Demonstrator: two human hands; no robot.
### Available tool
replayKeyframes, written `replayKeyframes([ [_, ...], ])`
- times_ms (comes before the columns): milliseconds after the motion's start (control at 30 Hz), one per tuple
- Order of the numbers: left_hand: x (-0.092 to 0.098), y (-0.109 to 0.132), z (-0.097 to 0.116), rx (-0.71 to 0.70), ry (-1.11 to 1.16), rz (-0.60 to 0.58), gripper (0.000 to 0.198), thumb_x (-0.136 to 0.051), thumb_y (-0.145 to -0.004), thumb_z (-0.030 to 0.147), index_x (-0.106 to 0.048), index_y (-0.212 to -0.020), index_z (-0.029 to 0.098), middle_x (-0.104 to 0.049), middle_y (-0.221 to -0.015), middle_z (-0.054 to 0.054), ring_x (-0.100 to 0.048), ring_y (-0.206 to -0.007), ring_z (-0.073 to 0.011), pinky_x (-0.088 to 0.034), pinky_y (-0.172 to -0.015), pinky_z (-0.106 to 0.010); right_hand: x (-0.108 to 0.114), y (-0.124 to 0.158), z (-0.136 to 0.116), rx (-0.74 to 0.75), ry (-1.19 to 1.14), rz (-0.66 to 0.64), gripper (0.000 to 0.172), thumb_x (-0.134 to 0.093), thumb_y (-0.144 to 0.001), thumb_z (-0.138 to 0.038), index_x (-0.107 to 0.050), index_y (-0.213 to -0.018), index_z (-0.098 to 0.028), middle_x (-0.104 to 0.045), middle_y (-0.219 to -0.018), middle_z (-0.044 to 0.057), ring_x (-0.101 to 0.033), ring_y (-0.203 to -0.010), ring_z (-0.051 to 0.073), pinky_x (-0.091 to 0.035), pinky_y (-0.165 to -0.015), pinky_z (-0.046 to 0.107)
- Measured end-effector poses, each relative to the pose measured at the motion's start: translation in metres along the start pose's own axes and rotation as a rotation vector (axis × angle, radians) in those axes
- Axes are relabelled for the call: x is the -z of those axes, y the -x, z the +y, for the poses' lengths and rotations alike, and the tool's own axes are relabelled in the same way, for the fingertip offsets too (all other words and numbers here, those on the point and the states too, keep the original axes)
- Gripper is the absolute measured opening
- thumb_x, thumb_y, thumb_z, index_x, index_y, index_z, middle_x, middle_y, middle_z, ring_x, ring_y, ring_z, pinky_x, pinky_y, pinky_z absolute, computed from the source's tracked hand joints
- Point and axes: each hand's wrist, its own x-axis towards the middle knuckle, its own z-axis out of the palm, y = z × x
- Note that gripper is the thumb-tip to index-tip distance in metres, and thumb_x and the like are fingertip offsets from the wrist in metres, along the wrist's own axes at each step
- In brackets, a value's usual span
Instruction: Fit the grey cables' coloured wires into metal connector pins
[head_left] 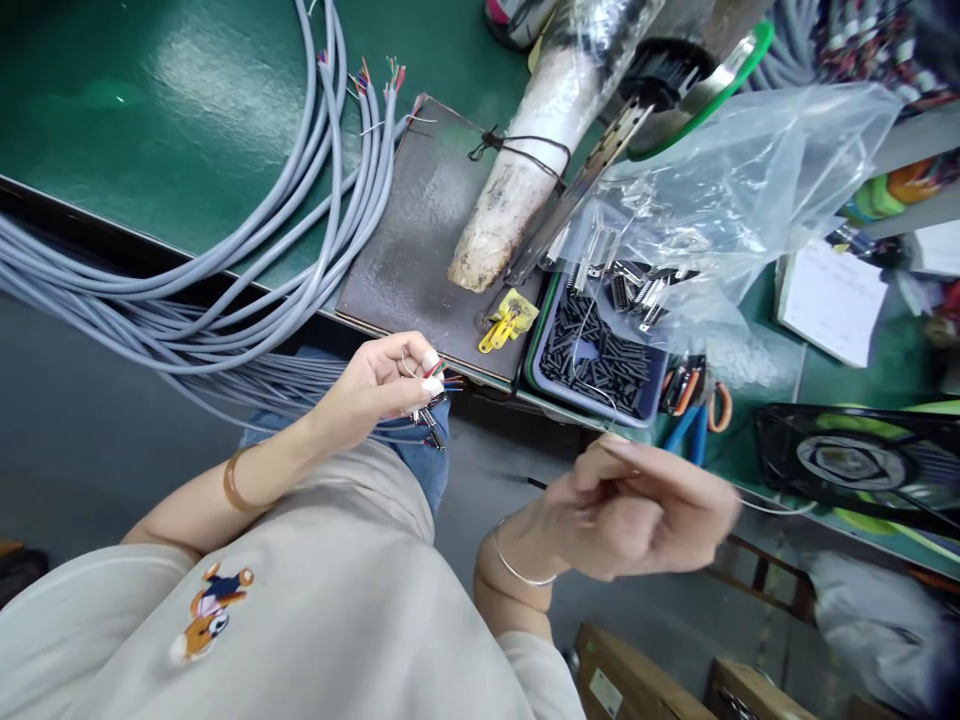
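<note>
— What's the head view showing of the place?

— A green bench (187,120) runs across the top, over a grey floor (90,440). Grey cables (225,300) loop on its left part and spill over the near edge. A dark plate (420,230) lies at that edge with a white wrapped roll (525,170) leaning across it and a yellow clip (506,322) at its near right corner. Just right of the plate is a blue tray (592,360) of short black sleeves, half under a clear plastic bag (750,180). Cutters (694,410) with orange and blue handles lie by the tray, and a black fan (855,460) sits near the bench's right end. Cardboard boxes (637,680) stand on the floor.

— And what are you working on?

— The wire ends (441,382): thin cores, red and green among them, with small metal tips hanging just beneath. They sit off the bench, just in front of its near edge, below the plate and over my lap.

— Which way do they lie?

— Long axis roughly along the bench edge, tips pointing right, toward my right hand (630,510).

— Your fingers?

— My left hand (382,385) has thumb and fingers pinched tight on the wire ends. My right hand is well apart from it, fingers curled in, but it is blurred, so I cannot tell whether they grip anything.
</note>
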Motion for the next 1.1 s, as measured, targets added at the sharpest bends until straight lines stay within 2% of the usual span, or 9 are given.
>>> replayKeyframes([
  [67, 0.0, -0.001, -0.001, -0.042, -0.028, 0.011, 0.027, -0.083, -0.069, 0.023, -0.057, -0.073, 0.016, -0.048, -0.056, 0.008, -0.036, -0.042, -0.0013, -0.026, -0.039, -0.013, 0.01, -0.001, -0.013, -0.122, 0.112, -0.079, 0.015, -0.061, -0.096, -0.026, -0.064, -0.109, -0.029, -0.057, -0.063, -0.005, -0.055, -0.045, 0.013, -0.037, -0.044, 0.03],
  [133, 0.001, -0.003, 0.001, -0.107, -0.072, 0.008, 0.024, -0.083, -0.07, 0.021, -0.06, -0.074, 0.016, -0.054, -0.058, 0.006, -0.043, -0.044, -0.0026, -0.032, -0.04, -0.014, 0.026, -0.009, -0.019, -0.234, 0.184, -0.395, 0.022, -0.057, -0.097, -0.02, -0.059, -0.117, -0.029, -0.071, -0.078, -0.002, -0.068, -0.059, 0.015, -0.045, -0.047, 0.029],
  [200, 0.002, -0.004, 0.004, -0.172, -0.1, -0.009, 0.023, -0.084, -0.071, 0.022, -0.062, -0.075, 0.016, -0.061, -0.062, 0.003, -0.054, -0.05, -0.0056, -0.042, -0.046, -0.015, 0.044, -0.021, -0.016, -0.224, 0.279, -0.795, 0.012, -0.059, -0.097, -0.022, -0.061, -0.108, -0.025, -0.077, -0.087, 0.0, -0.07, -0.062, 0.013, -0.051, -0.057, 0.027],
  [267, 0.004, -0.006, 0.009, -0.205, -0.082, -0.025, 0.024, -0.084, -0.071, 0.024, -0.062, -0.075, 0.016, -0.064, -0.064, 0.002, -0.059, -0.055, -0.0074, -0.048, -0.052, -0.018, 0.056, -0.034, -0.003, -0.103, 0.482, -0.969, 0.01, -0.06, -0.098, -0.029, -0.062, -0.092, -0.022, -0.073, -0.075, -0.002, -0.067, -0.061, 0.011, -0.046, -0.058, 0.025],
  [367, 0.007, -0.006, 0.014, -0.155, 0.026, -0.038, 0.027, -0.084, -0.07, 0.026, -0.06, -0.075, 0.018, -0.059, -0.061, 0.004, -0.051, -0.048, -0.0051, -0.041, -0.044, -0.016, 0.057, -0.054, 0.029, 0.093, 0.975, -0.814, 0.024, -0.065, -0.094, -0.039, -0.061, -0.079, -0.02, -0.059, -0.056, -0.003, -0.048, -0.047, 0.01, -0.024, -0.051, 0.027],
  [500, 0.01, -0.004, 0.015, -0.028, 0.147, -0.031, 0.028, -0.084, -0.066, 0.022, -0.057, -0.074, 0.018, -0.052, -0.058, 0.006, -0.041, -0.044, -0.0031, -0.026, -0.037, -0.013, 0.03, -0.08, 0.077, -0.038, 1.335, -0.625, 0.007, -0.066, -0.087, -0.024, -0.065, -0.085, -0.017, -0.061, -0.064, 0.003, -0.045, -0.056, 0.011, -0.018, -0.057, 0.031],
  [667, 0.012, -0.002, 0.016, -0.011, 0.138, -0.009, 0.028, -0.083, -0.064, 0.019, -0.056, -0.071, 0.017, -0.052, -0.06, 0.006, -0.038, -0.044, -0.002, -0.023, -0.037, -0.013, -0.005, -0.106, 0.117, -0.077, 1.104, -0.663, 0.017, -0.062, -0.087, -0.029, -0.066, -0.09, -0.013, -0.068, -0.085, 0.007, -0.054, -0.077, 0.013, -0.023, -0.067, 0.035],
  [833, 0.018, -0.001, 0.02, -0.056, 0.182, -0.007, 0.029, -0.084, -0.065, 0.019, -0.057, -0.073, 0.017, -0.059, -0.065, 0.005, -0.043, -0.045, -0.0027, -0.024, -0.038, -0.013, -0.016, -0.118, 0.137, -0.158, 0.998, -0.732, 0.029, -0.051, -0.086, -0.037, -0.063, -0.076, -0.013, -0.065, -0.082, 0.002, -0.05, -0.073, 0.009, -0.024, -0.069, 0.039],
  [1100, 0.045, -0.002, 0.012, -0.09, 0.193, -0.291, 0.036, -0.088, -0.07, 0.035, -0.057, -0.067, 0.018, -0.059, -0.057, 0.002, -0.047, -0.041, -0.0068, -0.035, -0.04, -0.02, 0.0, -0.122, 0.143, -0.207, 0.978, -0.765, 0.02, -0.084, -0.067, -0.017, -0.064, -0.068, -0.018, -0.068, -0.074, 0.003, -0.053, -0.066, 0.011, -0.037, -0.07, 0.034],
])
